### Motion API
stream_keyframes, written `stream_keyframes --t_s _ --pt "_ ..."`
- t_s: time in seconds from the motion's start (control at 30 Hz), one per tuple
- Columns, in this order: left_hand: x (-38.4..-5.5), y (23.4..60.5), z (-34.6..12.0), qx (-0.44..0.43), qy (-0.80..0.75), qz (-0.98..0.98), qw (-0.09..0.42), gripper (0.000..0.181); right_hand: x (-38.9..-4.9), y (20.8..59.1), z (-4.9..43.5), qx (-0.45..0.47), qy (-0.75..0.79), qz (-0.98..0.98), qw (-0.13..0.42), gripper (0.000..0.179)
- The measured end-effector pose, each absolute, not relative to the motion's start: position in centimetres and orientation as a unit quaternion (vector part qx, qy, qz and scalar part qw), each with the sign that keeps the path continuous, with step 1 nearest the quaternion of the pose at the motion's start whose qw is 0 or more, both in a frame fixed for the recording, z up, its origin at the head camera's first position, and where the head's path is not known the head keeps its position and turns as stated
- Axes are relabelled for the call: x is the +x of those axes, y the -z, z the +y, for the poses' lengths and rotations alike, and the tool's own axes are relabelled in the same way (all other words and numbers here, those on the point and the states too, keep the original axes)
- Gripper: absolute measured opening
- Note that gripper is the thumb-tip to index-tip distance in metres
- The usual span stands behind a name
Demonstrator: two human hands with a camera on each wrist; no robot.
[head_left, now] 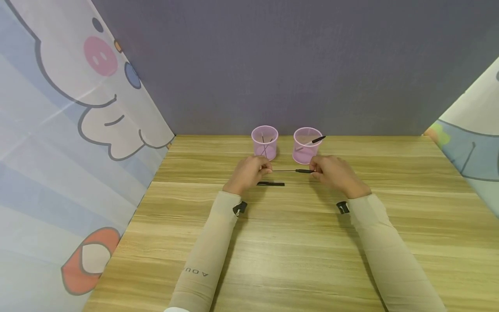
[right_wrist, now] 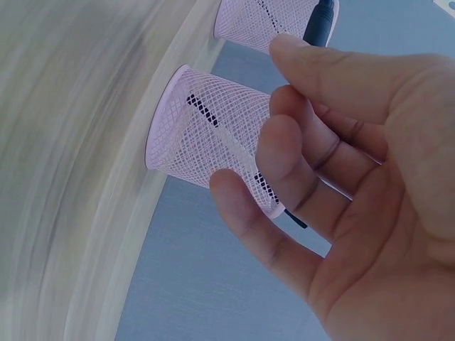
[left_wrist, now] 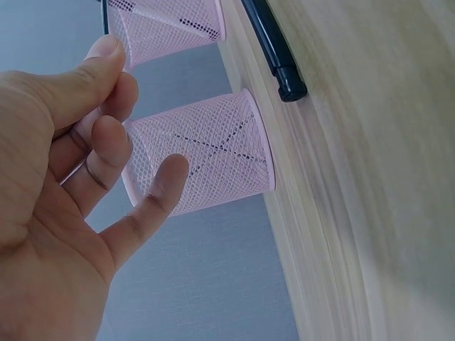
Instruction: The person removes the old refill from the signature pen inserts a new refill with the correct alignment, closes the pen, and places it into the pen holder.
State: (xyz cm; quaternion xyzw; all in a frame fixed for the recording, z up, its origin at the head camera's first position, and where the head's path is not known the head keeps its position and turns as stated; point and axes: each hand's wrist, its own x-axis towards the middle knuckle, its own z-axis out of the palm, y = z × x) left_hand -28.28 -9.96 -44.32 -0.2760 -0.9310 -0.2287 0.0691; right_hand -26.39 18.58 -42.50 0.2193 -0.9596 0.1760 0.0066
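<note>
Between the hands, in the head view, stretches a thin dark pen refill (head_left: pixel 283 170) whose right end meets a thicker black pen section (head_left: pixel 304 171). My left hand (head_left: pixel 249 173) pinches the refill's left end between thumb and forefinger; its little finger extends freely in the left wrist view. The black section is pinched in my right hand (head_left: pixel 334 173), and its dark end (right_wrist: pixel 320 25) shows above the thumb in the right wrist view. A black pen barrel (head_left: pixel 273 184) lies on the table just below the left hand. Whether refill and section are joined inside is hidden.
Two pink mesh cups stand behind the hands. Thin dark refills cross inside the left cup (head_left: pixel 272 152); the right cup (head_left: pixel 303 159) holds a leaning pen (head_left: pixel 319 139) with a black end. A grey panel (head_left: pixel 273 65) rises at the wooden table's (head_left: pixel 288 260) back edge.
</note>
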Motion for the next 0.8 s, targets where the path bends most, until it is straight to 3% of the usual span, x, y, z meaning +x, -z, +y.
stream_keyframes --t_s 0.8 --pt "-28.49 44.09 -10.59 -0.283 0.230 -0.928 0.073 0.006 -26.40 42.45 18.76 0.227 -0.174 -0.958 0.024 0.011"
